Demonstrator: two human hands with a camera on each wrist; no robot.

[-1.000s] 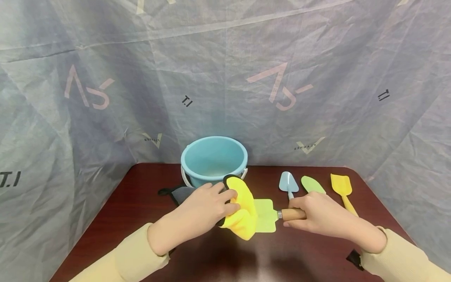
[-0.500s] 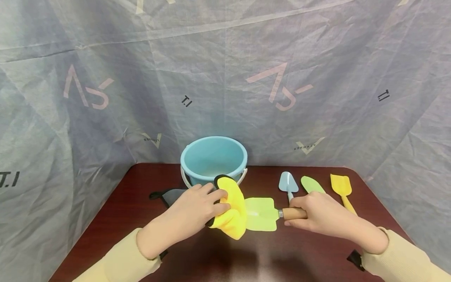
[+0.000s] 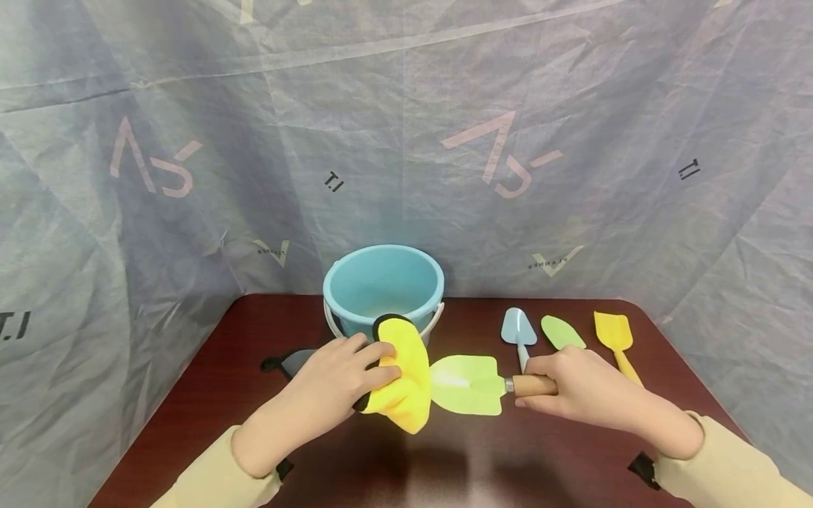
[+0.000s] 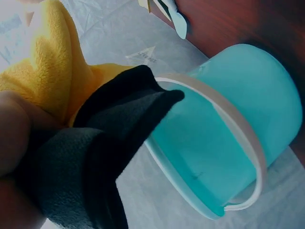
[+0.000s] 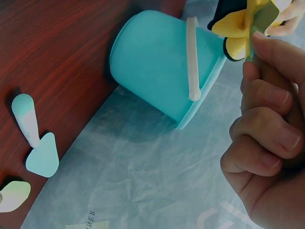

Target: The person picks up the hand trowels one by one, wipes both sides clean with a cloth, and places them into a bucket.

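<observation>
Above the worktop [image 3: 470,458], before the blue bucket [image 3: 336,302], the green trowel [image 3: 476,384] is held crosswise: its wooden handle [image 3: 532,385] is gripped by the fingers [image 5: 266,128] of the right hand [image 3: 574,384], its leftward tip is hidden by the yellow cloth [image 3: 409,384], pinched in the left hand [image 3: 336,374].

The pale yellow cloth left sleeve [image 3: 219,471] and matching right sleeve [image 3: 718,462] each have a small black bit [image 3: 644,470] poking out.

The head view faces forward and down; closer, tilted wrist views share cloth [image 4: 50,57] and bucket [image 4: 269,95].
</observation>
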